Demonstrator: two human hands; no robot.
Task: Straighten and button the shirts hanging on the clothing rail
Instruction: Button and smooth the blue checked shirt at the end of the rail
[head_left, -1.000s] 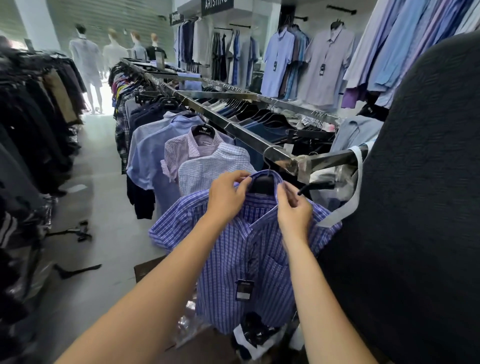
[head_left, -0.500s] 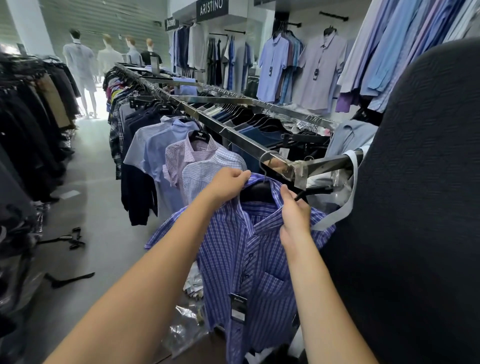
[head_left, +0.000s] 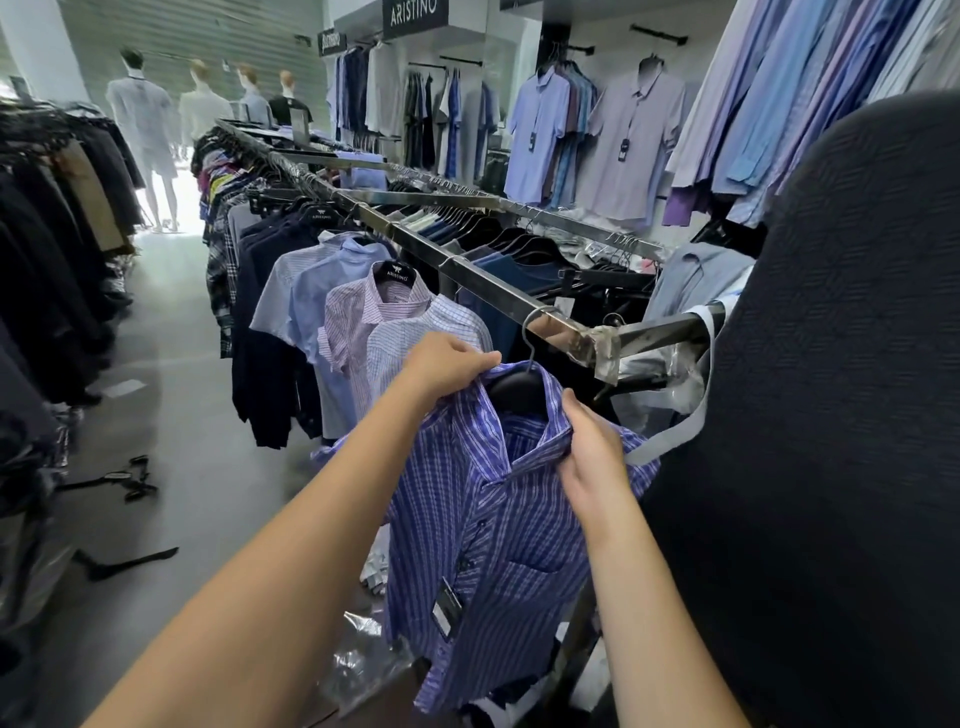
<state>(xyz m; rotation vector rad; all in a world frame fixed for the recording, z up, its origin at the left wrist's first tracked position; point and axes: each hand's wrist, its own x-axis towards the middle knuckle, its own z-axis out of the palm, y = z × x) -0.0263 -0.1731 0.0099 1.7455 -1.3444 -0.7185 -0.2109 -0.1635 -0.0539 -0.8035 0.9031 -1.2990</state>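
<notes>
Head view. Two hands up, apart, both clamped on one shirt. Left hand grips the left side of the collar in a fist. Right hand pinches the right collar fold, thumb up. Between them sits the black hanger, its wire hook over the end of the clothing rail.

Blue striped shirt hangs below both hands, skewed, its front placket running down from between them. Collar open at the top; lower down I cannot tell whether the buttons are done. One dark price tag dangles low on the front.

Edges: the rail's end corner is just above and beyond the right hand, wrapped in crumpled clear plastic. A large dark garment stands hard against the right hand's outer side, so little room there. A grey strap loops past the right wrist. To the left of the left hand the floor aisle lies open.

Count beyond the left hand: three short-sleeved shirts facing out, a pale check shirt nearest, then a pink striped shirt, then a light blue shirt; dark tops follow along the rail. Below the left forearm, clear wrapping lies on the floor. Further left, loose hangers lie on the floor, at least two. Far beyond, four mannequins.
</notes>
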